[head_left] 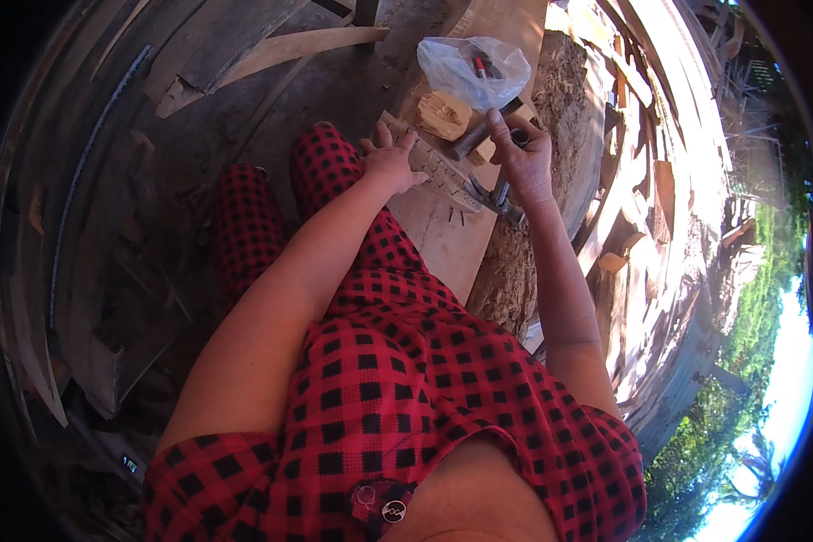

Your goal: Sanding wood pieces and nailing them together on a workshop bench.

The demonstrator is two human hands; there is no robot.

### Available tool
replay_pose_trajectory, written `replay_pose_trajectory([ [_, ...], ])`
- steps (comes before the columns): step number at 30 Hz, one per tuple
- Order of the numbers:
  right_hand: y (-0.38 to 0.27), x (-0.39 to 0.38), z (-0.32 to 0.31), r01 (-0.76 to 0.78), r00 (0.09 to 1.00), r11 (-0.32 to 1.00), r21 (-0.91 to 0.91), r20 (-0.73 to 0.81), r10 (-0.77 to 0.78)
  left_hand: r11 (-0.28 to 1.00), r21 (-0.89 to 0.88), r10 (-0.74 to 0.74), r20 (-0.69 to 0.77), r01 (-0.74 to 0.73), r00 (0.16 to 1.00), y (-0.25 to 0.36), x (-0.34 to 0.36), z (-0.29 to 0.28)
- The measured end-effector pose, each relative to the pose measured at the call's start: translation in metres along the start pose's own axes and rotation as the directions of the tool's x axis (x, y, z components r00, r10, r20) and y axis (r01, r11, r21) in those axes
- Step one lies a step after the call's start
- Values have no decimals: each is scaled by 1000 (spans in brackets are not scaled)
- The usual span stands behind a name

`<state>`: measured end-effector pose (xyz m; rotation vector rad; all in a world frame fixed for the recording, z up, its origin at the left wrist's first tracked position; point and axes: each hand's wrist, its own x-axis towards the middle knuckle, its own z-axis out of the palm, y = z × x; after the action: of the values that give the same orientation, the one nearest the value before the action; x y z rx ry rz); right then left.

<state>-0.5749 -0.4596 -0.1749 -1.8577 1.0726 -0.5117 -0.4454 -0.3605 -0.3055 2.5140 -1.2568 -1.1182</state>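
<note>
My left hand (392,166) rests with fingers spread on a narrow wooden strip (438,175) that has several nails standing in it. The strip lies across a wide plank (452,237). My right hand (524,163) is wrapped round the handle of a claw hammer (499,200), its metal head low beside the strip's right end. Whether the claw touches a nail I cannot tell. A few loose nails (456,217) lie on the plank just below the strip. Beyond the strip sit a light wood block (443,115) and a dark cylindrical piece (471,142).
A clear plastic bag (475,70) with a small red and dark item inside lies on the plank's far part. A rough-barked log (565,99) runs along the right, with stacked slabs (641,217) past it. Boards (244,63) jut in at the upper left.
</note>
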Motion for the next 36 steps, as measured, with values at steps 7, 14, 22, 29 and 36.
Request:
replay_pose_trajectory([
  [7, 0, 3, 7, -23, 998, 999, -24, 50, 24, 1000, 6, 8, -44, -8, 999, -4, 4, 5],
  [14, 2, 17, 18, -11, 1000, 992, 125, -3, 11, 1000, 23, 10, -14, -9, 1000, -1, 0, 0],
  [22, 6, 10, 26, 37, 998, 978, 204, -48, -28, 999, 40, 8, -24, -7, 1000, -1, 0, 0],
  [29, 110, -29, -103, 80, 967, 483, 872, -186, 175, 999, 47, 1, -19, 0, 1000, -1, 0, 4],
  [36, 85, -68, -92, 50, 971, 601, 797, -180, 158, 999, 49, -1, -20, 2, 1000, 0, 2, 3],
])
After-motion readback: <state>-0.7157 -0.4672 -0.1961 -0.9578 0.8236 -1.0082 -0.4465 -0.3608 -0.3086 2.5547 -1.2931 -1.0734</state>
